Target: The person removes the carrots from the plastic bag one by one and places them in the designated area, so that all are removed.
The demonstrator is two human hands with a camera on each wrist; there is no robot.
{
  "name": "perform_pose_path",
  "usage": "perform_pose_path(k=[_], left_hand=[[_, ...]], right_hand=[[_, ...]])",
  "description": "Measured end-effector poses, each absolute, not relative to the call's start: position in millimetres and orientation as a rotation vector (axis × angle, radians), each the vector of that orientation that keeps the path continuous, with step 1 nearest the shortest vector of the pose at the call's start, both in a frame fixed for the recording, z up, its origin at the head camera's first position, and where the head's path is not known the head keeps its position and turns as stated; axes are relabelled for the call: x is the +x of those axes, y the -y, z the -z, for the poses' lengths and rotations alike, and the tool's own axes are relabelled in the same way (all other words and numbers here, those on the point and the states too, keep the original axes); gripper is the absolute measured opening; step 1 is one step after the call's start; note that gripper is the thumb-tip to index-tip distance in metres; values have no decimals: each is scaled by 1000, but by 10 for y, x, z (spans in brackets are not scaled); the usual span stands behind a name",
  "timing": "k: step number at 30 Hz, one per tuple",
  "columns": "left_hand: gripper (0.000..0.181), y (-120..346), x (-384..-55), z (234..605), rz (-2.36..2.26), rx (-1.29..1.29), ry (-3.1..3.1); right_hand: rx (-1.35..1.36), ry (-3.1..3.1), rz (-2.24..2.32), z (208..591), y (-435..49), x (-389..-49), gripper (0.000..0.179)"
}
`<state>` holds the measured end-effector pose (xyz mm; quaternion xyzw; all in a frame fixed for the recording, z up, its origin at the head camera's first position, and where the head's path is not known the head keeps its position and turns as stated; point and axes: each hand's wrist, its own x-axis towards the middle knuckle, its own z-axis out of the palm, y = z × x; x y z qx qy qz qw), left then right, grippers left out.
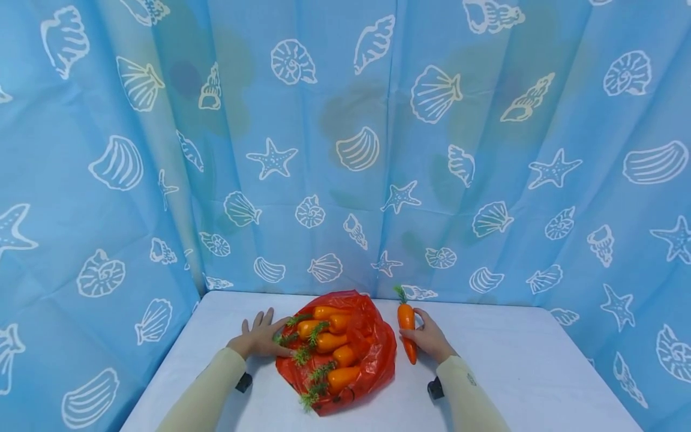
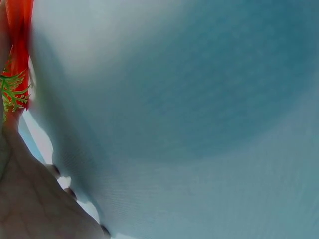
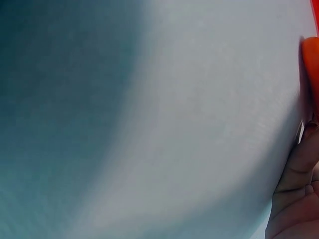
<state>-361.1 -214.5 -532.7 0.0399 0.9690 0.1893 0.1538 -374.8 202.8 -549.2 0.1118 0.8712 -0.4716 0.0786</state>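
A red plastic bag (image 1: 380, 366) lies spread on the white table, with several orange carrots (image 1: 330, 342) with green tops on it. My left hand (image 1: 263, 339) is at the bag's left edge, fingers spread, the nearest fingertips by the green tops. To the right of the bag, a single carrot (image 1: 406, 318) has its leafy top pointing away from me and its tip towards me. My right hand (image 1: 429, 339) holds this carrot from the right, thumb and fingers at its sides. In the right wrist view, part of the orange carrot (image 3: 312, 64) shows above the hand.
The white table (image 1: 518, 366) extends to both sides of the bag. Behind it hangs a blue curtain (image 1: 335, 192) with white shells and starfish, which also runs along the left and right. A small black device (image 1: 244, 382) sits under the left wrist, another (image 1: 435, 388) under the right.
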Motion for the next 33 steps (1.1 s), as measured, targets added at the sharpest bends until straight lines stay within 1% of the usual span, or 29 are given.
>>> perform_pose_path(k=[10,17,27,33], left_hand=[[99,2155,-3593,5329,-533,123,-2797],[101,2128,-3606,5327,-547,88,-2777],[100,2124,-3597,5312,-526,103,-2791],[100,2137,-3616,5335,-536,90,-2785]], right_hand=[[325,-2632,1398,5537,-2028,-3739,92],[335,-2639,1355,5500,-2026,-3757,92],[325,-2686,1149,5392,-2123,-3752,106],[293,-2716,1134,5332,-2215,-3734,115]])
